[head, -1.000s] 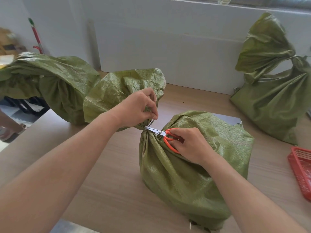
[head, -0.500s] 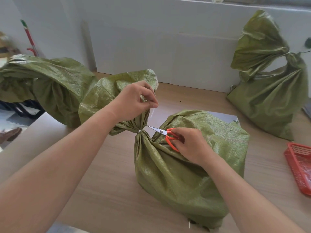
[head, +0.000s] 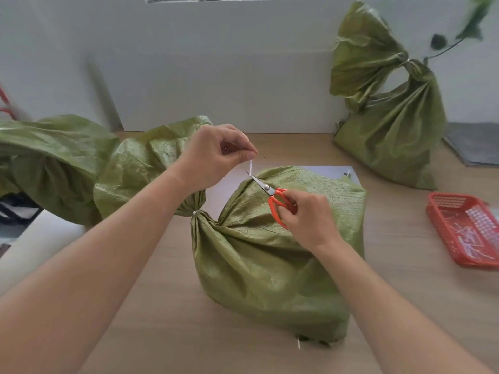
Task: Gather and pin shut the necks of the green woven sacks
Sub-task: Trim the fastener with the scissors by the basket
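Scissors (head: 273, 196) and strip (head: 250, 168) now off neck (head: 195, 211)

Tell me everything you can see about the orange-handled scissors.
The scissors are small, with orange plastic-looking loop handles, short silver metal blades and a round pivot screw. The right hand grips the handles, fingers curled round them. The blades look nearly closed and point up and left, their tip meeting the lower end of a thin white strip pinched by the left hand. They sit over the middle green sack.
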### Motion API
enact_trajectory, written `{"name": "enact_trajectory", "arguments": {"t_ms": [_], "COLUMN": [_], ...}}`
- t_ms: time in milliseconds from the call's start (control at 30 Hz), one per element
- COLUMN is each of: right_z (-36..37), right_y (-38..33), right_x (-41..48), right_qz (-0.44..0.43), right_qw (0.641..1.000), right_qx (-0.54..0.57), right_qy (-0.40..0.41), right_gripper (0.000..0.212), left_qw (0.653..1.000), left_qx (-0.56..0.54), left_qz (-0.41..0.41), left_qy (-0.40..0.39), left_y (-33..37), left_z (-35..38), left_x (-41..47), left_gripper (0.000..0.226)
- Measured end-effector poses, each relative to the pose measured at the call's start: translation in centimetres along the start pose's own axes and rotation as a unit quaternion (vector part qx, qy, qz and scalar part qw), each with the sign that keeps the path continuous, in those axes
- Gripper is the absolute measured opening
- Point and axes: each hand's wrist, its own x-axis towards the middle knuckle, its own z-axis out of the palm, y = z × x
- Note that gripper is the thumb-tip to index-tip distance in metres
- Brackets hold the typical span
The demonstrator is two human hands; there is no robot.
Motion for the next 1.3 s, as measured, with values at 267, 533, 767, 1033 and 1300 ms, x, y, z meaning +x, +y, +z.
{"name": "enact_trajectory", "arguments": {"t_ms": [267, 533, 767, 1033, 1300], "right_z": [-5.4, -12.6, -18.4, -23.6, -25.1], "right_y": [4.9, 14.9, 26.8, 38.7, 49.0], "right_x": [-2.8, -7.3, -12.1, -18.1, -25.3], "right_qz": [0.093, 0.207, 0.282, 0.37, 0.483], "right_qw": [0.991, 0.966, 0.947, 0.902, 0.842], "right_qx": [0.008, 0.06, 0.032, 0.062, 0.054], "right_qy": [0.094, 0.14, 0.151, 0.213, 0.233], "right_gripper": [0.008, 0.01, 0.013, 0.017, 0.016], "left_qw": [0.997, 0.994, 0.985, 0.964, 0.944], "left_qx": [-0.065, -0.068, -0.09, -0.131, -0.115], "left_qz": [0.0, -0.035, -0.098, -0.174, -0.234], "left_qy": [-0.046, -0.083, -0.108, -0.152, -0.201], "left_y": [4.3, 9.8, 13.8, 16.3, 16.9], "left_z": [8.1, 21.7, 36.0, 51.3, 64.1], "left_x": [1.9, 3.8, 4.5, 5.5, 4.7], "left_gripper": [0.009, 0.019, 0.011, 0.005, 0.004]}}
